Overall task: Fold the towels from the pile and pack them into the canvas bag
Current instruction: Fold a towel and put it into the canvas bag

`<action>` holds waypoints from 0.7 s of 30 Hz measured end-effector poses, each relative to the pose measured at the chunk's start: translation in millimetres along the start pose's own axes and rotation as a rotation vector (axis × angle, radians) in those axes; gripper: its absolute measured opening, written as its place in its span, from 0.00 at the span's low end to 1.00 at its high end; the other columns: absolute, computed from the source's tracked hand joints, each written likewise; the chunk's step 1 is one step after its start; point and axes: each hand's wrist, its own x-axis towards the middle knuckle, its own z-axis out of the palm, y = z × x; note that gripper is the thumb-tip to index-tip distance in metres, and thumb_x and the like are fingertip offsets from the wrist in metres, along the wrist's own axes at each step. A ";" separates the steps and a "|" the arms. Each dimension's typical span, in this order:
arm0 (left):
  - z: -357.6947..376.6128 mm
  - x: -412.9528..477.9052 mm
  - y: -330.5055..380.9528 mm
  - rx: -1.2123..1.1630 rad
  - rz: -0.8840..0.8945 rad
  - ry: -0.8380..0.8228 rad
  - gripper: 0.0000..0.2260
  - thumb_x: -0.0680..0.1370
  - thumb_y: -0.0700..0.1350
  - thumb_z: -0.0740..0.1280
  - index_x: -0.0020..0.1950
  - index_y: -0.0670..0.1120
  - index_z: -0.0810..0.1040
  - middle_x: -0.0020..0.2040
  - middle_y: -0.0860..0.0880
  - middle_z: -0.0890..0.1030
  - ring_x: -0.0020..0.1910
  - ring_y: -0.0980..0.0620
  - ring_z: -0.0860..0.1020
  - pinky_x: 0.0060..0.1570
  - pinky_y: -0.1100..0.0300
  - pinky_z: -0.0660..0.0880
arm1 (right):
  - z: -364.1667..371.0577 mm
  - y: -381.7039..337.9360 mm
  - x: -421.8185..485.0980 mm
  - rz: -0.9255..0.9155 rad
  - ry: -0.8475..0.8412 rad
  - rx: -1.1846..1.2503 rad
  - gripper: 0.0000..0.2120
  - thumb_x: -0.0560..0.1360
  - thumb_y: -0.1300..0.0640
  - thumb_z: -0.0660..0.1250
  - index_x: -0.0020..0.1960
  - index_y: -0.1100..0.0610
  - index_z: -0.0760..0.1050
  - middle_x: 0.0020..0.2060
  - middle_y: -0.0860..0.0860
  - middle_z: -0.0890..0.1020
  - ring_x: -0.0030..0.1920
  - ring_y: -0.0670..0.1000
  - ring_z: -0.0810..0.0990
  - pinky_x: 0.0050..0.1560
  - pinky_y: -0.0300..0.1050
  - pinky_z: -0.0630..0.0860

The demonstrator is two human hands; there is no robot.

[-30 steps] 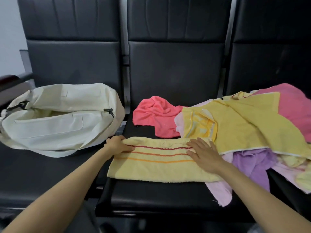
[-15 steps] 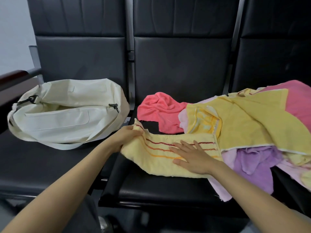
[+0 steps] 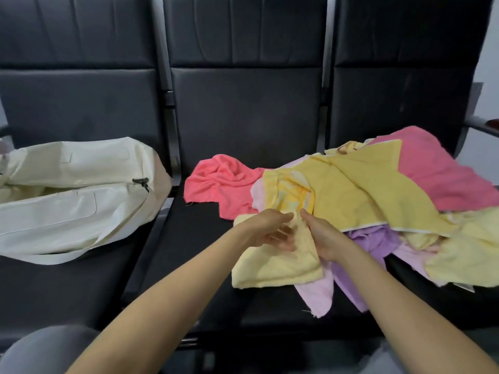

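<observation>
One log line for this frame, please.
step: folding | left hand: touches pale yellow terry towel | right hand: grips same towel | cream canvas bag: left seat, apart | mixed-colour towel pile: right, unfolded

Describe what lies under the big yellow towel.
A purple towel and a pale pink towel poke out under the front edge of the big yellow towel. How far they reach beneath, and anything else there, is covered.
</observation>
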 end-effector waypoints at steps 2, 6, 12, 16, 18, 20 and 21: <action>-1.9 0.1 -8.7 -0.018 0.053 0.118 0.08 0.82 0.44 0.59 0.56 0.40 0.72 0.45 0.46 0.76 0.34 0.51 0.77 0.34 0.60 0.78 | -2.2 2.8 2.9 -0.045 -0.009 -0.129 0.15 0.80 0.52 0.63 0.60 0.62 0.77 0.51 0.58 0.84 0.48 0.54 0.84 0.48 0.46 0.80; -24.0 -3.2 -34.9 0.305 0.306 0.453 0.08 0.78 0.39 0.64 0.57 0.42 0.76 0.50 0.50 0.76 0.45 0.53 0.75 0.40 0.66 0.71 | -3.5 5.7 0.8 -0.140 0.132 -0.592 0.28 0.70 0.63 0.72 0.68 0.62 0.68 0.60 0.57 0.77 0.56 0.55 0.77 0.55 0.45 0.74; -34.0 -5.7 -77.5 0.699 0.116 0.607 0.25 0.74 0.51 0.71 0.67 0.45 0.69 0.66 0.45 0.68 0.66 0.44 0.65 0.62 0.57 0.62 | 2.6 8.4 -11.2 -0.170 0.212 -1.054 0.28 0.76 0.60 0.63 0.71 0.62 0.55 0.53 0.54 0.74 0.53 0.56 0.74 0.41 0.43 0.71; -34.7 -4.8 -80.5 0.642 -0.123 0.646 0.36 0.70 0.64 0.70 0.68 0.43 0.66 0.67 0.44 0.68 0.68 0.43 0.64 0.65 0.52 0.63 | 11.7 24.8 -13.4 -0.551 0.341 -1.457 0.35 0.78 0.62 0.57 0.79 0.54 0.42 0.74 0.55 0.58 0.72 0.58 0.58 0.70 0.51 0.61; -37.7 -5.8 -75.1 0.700 -0.187 0.566 0.36 0.70 0.67 0.68 0.68 0.43 0.69 0.67 0.45 0.69 0.68 0.43 0.64 0.65 0.52 0.62 | 10.5 30.1 -10.4 -0.618 0.160 -1.540 0.28 0.83 0.53 0.51 0.79 0.49 0.44 0.78 0.49 0.50 0.78 0.53 0.46 0.76 0.53 0.47; -41.1 -8.5 -69.9 0.640 -0.196 0.510 0.33 0.69 0.66 0.69 0.65 0.44 0.73 0.65 0.46 0.71 0.67 0.44 0.66 0.65 0.54 0.64 | 6.6 36.6 -7.3 -0.468 0.019 -1.631 0.27 0.82 0.40 0.41 0.79 0.45 0.42 0.78 0.43 0.43 0.78 0.48 0.37 0.76 0.54 0.37; -43.7 -8.8 -69.1 0.524 -0.170 0.477 0.30 0.68 0.64 0.71 0.61 0.45 0.76 0.63 0.47 0.73 0.64 0.45 0.70 0.64 0.55 0.68 | 4.8 38.7 -6.1 -0.405 -0.012 -1.644 0.32 0.77 0.34 0.35 0.78 0.43 0.40 0.78 0.41 0.41 0.77 0.46 0.35 0.75 0.55 0.34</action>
